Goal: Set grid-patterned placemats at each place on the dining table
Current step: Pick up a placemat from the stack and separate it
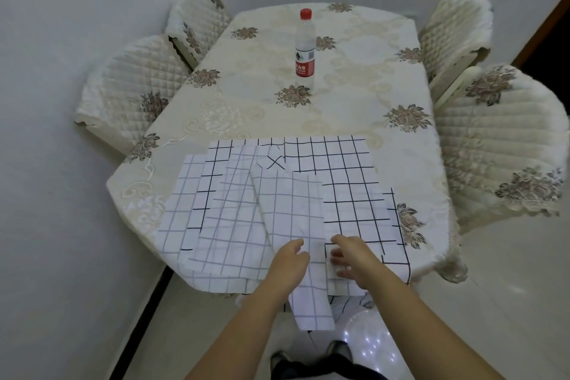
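Several white grid-patterned placemats (237, 210) lie in an overlapping, fanned heap on the near end of the dining table (308, 114). The bottom ones carry bold black lines (351, 182). The top mat (293, 216) has faint grey lines and hangs over the near edge. My left hand (290, 262) lies on the top mat near the table edge, fingers loosely curled. My right hand (348, 256) rests just to the right on the heap with fingers spread; its fingertips look blurred.
A plastic water bottle (305, 49) with a red cap stands upright at the table's far middle. Two covered chairs (135, 83) stand on the left and two (499, 145) on the right. A wall runs along the left. My feet (308, 358) show below.
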`<state>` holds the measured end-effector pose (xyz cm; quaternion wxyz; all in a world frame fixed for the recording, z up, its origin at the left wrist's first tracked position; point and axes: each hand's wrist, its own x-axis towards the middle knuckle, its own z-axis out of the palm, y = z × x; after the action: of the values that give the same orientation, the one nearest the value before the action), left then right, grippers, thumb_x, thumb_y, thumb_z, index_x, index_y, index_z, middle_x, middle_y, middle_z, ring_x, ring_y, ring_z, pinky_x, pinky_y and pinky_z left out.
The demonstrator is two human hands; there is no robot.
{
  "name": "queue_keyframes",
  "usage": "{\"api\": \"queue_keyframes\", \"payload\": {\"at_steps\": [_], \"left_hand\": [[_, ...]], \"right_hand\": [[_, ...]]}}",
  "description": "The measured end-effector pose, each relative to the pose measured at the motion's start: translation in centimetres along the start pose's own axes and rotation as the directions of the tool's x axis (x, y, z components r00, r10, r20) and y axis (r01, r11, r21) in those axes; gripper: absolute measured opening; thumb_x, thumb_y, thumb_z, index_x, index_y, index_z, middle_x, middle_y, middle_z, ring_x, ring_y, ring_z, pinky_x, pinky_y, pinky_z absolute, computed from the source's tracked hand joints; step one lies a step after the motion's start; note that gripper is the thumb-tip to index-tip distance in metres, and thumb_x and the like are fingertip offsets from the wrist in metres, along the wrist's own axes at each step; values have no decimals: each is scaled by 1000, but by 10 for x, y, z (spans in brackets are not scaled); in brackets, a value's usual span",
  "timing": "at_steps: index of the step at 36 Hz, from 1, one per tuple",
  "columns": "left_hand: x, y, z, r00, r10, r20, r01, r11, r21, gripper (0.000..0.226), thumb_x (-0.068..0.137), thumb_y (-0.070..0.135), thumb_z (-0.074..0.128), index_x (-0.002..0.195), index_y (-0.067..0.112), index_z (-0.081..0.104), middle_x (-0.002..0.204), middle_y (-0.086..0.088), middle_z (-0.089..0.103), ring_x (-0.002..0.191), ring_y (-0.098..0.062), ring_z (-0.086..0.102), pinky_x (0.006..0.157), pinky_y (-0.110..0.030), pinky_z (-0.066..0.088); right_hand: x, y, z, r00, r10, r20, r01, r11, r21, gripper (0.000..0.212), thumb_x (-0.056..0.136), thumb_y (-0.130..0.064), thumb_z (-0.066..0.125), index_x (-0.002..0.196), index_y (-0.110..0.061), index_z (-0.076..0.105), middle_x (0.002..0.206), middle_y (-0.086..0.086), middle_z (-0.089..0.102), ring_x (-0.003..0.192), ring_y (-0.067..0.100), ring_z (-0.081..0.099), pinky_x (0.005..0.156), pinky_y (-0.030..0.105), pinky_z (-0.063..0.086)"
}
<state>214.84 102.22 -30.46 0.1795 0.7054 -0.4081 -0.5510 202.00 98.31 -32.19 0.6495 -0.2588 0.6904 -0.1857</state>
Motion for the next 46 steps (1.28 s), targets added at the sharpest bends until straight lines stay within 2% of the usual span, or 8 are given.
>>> {"api": "queue_keyframes", "payload": {"at_steps": [8, 13, 17, 21, 31, 34, 40, 46], "left_hand": [[7, -4, 9, 999, -44, -25, 43, 999, -24, 50, 96, 14, 36, 145, 13, 28, 152, -5, 29, 138, -18, 31, 109, -27, 27], [9, -8, 12, 999, -46, -19, 46, 999, -5, 50, 96, 15, 38, 145, 13, 27, 151, -5, 30, 122, -14, 42, 82, -12, 34], [11, -9, 14, 999, -30, -27, 31, 999, 41, 50, 95, 17, 42, 143, 13, 30, 148, -5, 35, 128, -17, 41, 92, -17, 33], [13, -8, 19, 1000, 0, -12, 2, 994, 105, 27, 90, 15, 45, 116, 12, 53, 106, -3, 58, 84, -11, 52, 66, -18, 41], [15, -3, 21, 954, 172, -247, -54, 906, 421, 33, 89, 15, 50, 122, 17, 50, 117, -2, 54, 103, -18, 57, 88, -32, 49], [16, 3, 11, 920, 280, -274, -106, 852, 512, 27, 92, 12, 43, 116, 15, 53, 113, -2, 57, 100, -18, 57, 83, -30, 48], [15, 37, -29, 851, 446, -277, -183, 746, 640, 19, 92, 9, 41, 102, 14, 57, 99, -4, 61, 89, -21, 58, 67, -27, 38], [-4, 95, -77, 771, 610, -185, -290, 593, 751, 22, 94, 9, 42, 109, 12, 59, 105, -6, 62, 96, -25, 59, 80, -35, 47]], "right_hand": [[4, 2, 7, 994, 45, 103, -51, 997, 55, 28, 91, -24, 52, 110, -2, 51, 98, 14, 56, 78, 26, 59, 62, 32, 50], [3, 1, 11, 992, 32, 121, -30, 999, -16, 24, 90, -25, 52, 101, -4, 55, 88, 9, 62, 71, 18, 59, 61, 27, 41], [1, 1, 15, 991, 23, 131, -11, 996, -91, 20, 90, -25, 51, 82, -7, 56, 71, 5, 56, 58, 15, 46, 52, 25, 31], [0, 3, 21, 990, 4, 143, 12, 993, -113, 22, 90, -28, 50, 79, -10, 55, 70, 5, 50, 57, 15, 40, 52, 24, 31], [-7, -1, 29, 957, -166, 240, 188, 980, -72, 24, 93, -30, 50, 96, -10, 61, 93, 8, 64, 82, 18, 58, 71, 25, 47], [-12, -11, 29, 932, -265, 247, 305, 942, -142, 20, 93, -27, 48, 80, -15, 56, 89, 9, 59, 81, 18, 52, 72, 27, 42], [-33, -54, 26, 779, -575, 250, 626, 697, -349, 21, 85, -8, 51, 74, -25, 56, 82, -10, 56, 79, 7, 53, 71, 18, 41], [-54, -111, 19, 450, -854, 263, 749, 201, -631, 44, 84, -10, 57, 126, -12, 46, 126, 6, 41, 118, 19, 41, 91, 28, 41]]}}
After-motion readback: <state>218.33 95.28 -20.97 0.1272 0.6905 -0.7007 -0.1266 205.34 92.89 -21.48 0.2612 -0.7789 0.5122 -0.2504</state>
